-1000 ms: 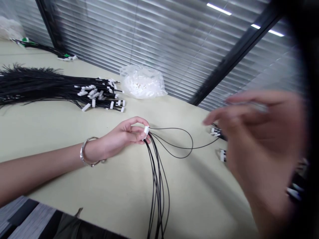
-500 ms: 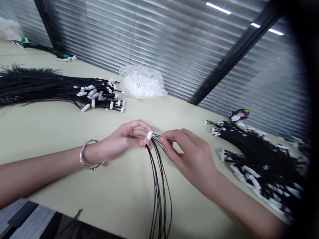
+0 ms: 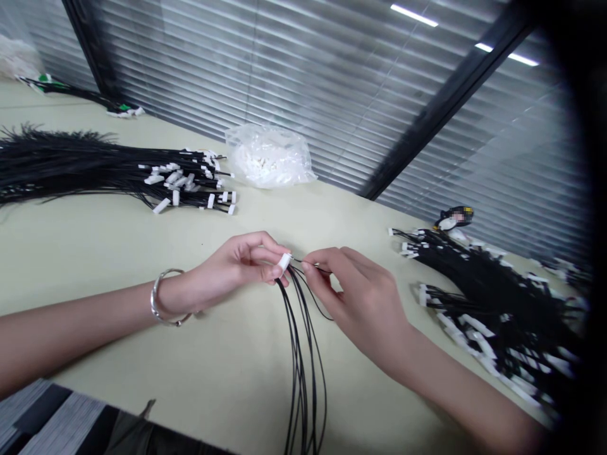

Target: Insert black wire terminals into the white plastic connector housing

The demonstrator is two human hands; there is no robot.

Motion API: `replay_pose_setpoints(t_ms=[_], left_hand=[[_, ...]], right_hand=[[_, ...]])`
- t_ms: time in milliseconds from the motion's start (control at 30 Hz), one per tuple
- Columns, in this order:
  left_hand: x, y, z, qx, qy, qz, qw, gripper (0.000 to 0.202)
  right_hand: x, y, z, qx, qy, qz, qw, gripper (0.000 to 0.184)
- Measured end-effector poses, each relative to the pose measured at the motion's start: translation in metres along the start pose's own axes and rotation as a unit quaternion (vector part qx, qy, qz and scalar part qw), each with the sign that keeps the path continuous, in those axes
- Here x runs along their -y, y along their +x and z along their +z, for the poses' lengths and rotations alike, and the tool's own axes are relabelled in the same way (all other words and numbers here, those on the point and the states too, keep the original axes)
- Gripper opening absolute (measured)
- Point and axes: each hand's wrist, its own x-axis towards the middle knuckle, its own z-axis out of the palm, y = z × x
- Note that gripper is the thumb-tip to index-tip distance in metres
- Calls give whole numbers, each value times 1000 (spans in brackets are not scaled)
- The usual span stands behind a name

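Between the thumb and fingers of my left hand (image 3: 249,260) is a white connector housing (image 3: 284,261), held tilted above the table. Several thin black wires (image 3: 303,341) hang from it and curve down past the table's near edge. My right hand (image 3: 353,291) pinches one black wire (image 3: 298,260) between thumb and forefinger, just right of the housing. That wire's end meets the housing's upper right side; whether it sits inside a slot is too small to tell.
At the left lies a thick bundle of black wires (image 3: 95,164) with white connectors. A clear plastic bag (image 3: 269,158) of small white parts stands by the blinds. More wired connectors (image 3: 488,284) are piled at the right. Green-marked cables (image 3: 80,91) lie at the far left.
My right fingertips have moved slightly left, closer to the housing. The wire's metal end, visible before, is now mostly out of sight at the housing. My left hand keeps its hold.
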Motion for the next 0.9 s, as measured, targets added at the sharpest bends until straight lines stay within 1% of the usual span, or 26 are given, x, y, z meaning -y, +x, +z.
replay_pose_setpoints(t_ms=[600,900], left_hand=[[0,0,1,-7,1,-6,1000,14],[1,0,0,-8,-3,-5,1000,14]], right_hand=[[1,0,-2,8,-18,-5,1000,12],[2,0,-3,0,-59,-41,997,9]])
